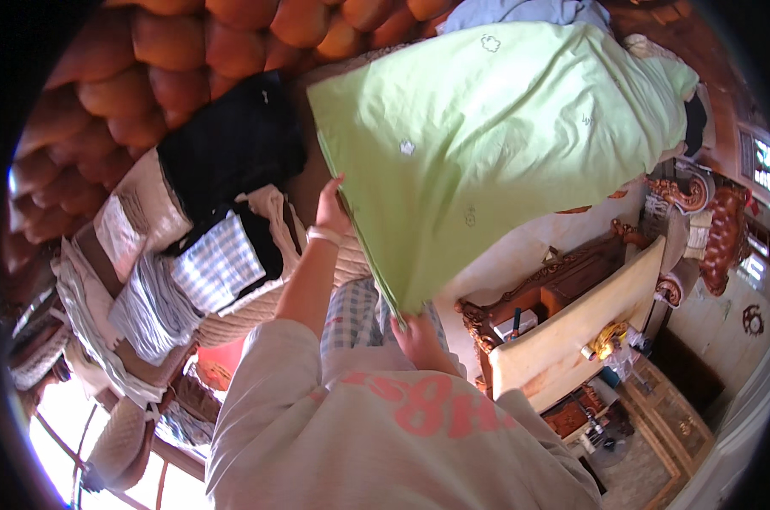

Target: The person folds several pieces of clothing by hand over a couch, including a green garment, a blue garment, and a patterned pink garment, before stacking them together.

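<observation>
A large light green cloth (436, 172), perhaps a sheet or a cover, stretches from my hands to the far right of the sofa. Small dark line drawings are printed on it. My left hand (333, 207) grips its near left edge, where the layers meet. At the corner closest to my body, my right hand (418, 341) pinches the same edge. The cloth hangs fairly taut between both hands, while its far part lies wrinkled over the seat. What lies beneath it is mostly hidden.
Left of me, folded black cloth (232, 140), a blue-checked folded cloth (219, 255) and striped folded clothes (155, 309) lie on the sofa. Its tufted brown leather back (168, 44) rises behind. A marble-topped coffee table (576, 325) with carved wood stands at right, holding several small items.
</observation>
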The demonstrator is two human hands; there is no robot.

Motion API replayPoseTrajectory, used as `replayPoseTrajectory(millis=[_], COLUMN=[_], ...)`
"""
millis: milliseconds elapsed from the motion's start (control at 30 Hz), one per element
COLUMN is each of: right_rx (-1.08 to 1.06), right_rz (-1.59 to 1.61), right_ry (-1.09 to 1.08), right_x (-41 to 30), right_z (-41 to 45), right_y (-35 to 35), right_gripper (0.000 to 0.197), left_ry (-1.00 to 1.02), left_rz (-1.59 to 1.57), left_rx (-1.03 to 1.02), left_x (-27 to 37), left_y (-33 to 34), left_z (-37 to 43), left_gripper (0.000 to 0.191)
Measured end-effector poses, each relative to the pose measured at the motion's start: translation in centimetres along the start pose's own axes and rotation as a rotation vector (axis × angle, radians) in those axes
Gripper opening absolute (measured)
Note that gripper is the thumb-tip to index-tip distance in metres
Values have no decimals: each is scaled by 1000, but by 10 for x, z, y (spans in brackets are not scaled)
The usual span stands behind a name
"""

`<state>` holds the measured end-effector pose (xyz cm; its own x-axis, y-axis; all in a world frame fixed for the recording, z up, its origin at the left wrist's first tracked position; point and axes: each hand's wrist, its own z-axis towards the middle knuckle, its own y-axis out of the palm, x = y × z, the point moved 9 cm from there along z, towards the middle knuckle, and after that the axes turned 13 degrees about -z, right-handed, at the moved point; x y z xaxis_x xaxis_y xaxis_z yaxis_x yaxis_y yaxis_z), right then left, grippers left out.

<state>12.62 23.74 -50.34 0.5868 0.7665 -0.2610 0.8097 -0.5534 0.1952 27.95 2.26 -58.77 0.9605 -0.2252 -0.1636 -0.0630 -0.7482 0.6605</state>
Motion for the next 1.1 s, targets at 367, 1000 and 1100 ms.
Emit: replayPoseTrajectory(millis=[367, 1000, 1100], right_rx=[-12, -535, -362], right_rz=[-916, -1052, -1051], right_ry=[-59, -623, -620], right_x=[-35, -4, -51], right_z=[-111, -132, -169], right_y=[-103, 64, 82], right_gripper=[23, 35, 31], left_ry=[183, 1521, 1809], left_rz=[368, 2001, 1813], left_rx=[117, 279, 1], left_x=[95, 248, 250], left_y=[54, 390, 422], left_z=[57, -196, -212], left_gripper=[30, 35, 36])
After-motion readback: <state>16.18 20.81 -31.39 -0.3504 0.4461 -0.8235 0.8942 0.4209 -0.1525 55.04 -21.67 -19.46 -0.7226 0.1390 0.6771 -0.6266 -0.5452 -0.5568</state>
